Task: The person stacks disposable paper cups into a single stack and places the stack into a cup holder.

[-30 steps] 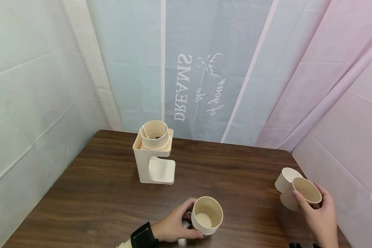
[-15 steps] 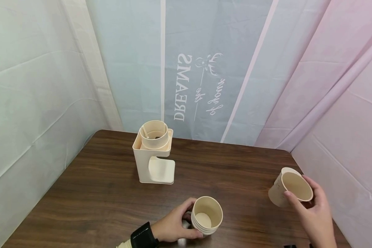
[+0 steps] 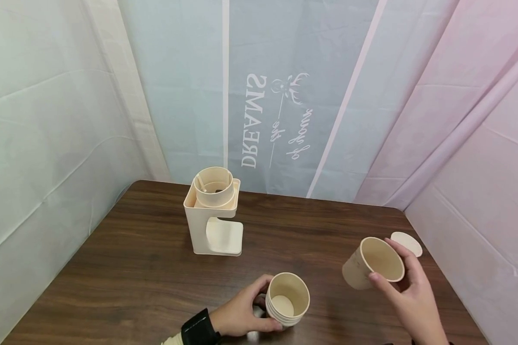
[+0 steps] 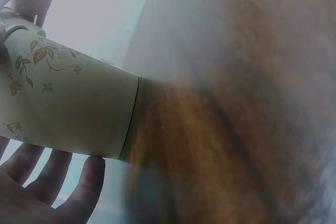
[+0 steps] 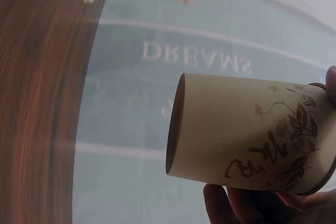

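My left hand (image 3: 241, 309) grips a short stack of nested beige paper cups (image 3: 287, 298) near the front middle of the table, mouth up, with several rims showing. Up close in the left wrist view, a leaf-printed cup (image 4: 79, 98) has fingers (image 4: 86, 190) along its side. My right hand (image 3: 414, 297) holds a single paper cup (image 3: 356, 270) between thumb and fingers, to the right of the stack. That cup is tilted, its mouth toward me. In the right wrist view, brown leaves and writing decorate the cup (image 5: 247, 129), with fingers (image 5: 218, 203) underneath.
A cream stand (image 3: 197, 232) with a round open tube (image 3: 214, 199) on top stands at the back left of the dark wooden table (image 3: 306, 230). Behind my right hand, a white upside-down cup (image 3: 406, 243) shows its round base. Curtains surround the table's back and sides.
My right hand has moved left with the single cup, away from the upside-down cup at the right and closer to the stack. The left hand and its stack have stayed in place.
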A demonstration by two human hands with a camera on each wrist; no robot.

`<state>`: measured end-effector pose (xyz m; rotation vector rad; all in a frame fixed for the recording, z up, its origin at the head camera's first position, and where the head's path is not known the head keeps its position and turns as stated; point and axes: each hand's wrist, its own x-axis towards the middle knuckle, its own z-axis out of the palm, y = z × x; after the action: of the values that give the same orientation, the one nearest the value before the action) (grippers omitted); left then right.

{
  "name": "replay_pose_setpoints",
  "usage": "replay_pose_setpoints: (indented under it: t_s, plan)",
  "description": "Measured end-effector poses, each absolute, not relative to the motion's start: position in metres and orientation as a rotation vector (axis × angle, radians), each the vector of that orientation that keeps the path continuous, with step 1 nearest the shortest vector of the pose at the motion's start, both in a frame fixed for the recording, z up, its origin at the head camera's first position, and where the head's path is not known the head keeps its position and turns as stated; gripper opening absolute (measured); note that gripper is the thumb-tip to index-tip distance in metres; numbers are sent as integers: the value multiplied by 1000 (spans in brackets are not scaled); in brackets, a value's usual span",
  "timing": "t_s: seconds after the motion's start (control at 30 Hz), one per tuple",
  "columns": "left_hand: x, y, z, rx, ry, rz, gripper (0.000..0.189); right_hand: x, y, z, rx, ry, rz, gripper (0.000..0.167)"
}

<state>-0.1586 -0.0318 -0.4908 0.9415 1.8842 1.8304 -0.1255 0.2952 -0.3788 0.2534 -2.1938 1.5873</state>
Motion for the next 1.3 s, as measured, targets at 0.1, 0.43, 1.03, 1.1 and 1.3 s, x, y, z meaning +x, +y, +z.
replay_pose_setpoints:
  t_s: [0.1,0.43,1.03,1.1,1.3]
  plan:
    - [-159,-32,-491,947,1886,1831,65,-123,282,-375,320,-2244,1545,77]
    - [-160,-32,-491,941,1871,1834,65,-119,242,-369,663,-2185,1641,87]
    - [-160,-32,-491,973,1874,1837,65,-116,204,-378,844,-2305,1588,96]
    - [-160,-32,-490,971,1876,1835,65,-116,202,-381,861,-2311,1575,96]
    - [-159,-32,-490,971,1879,1833,65,-118,199,-392,872,-2335,1520,95]
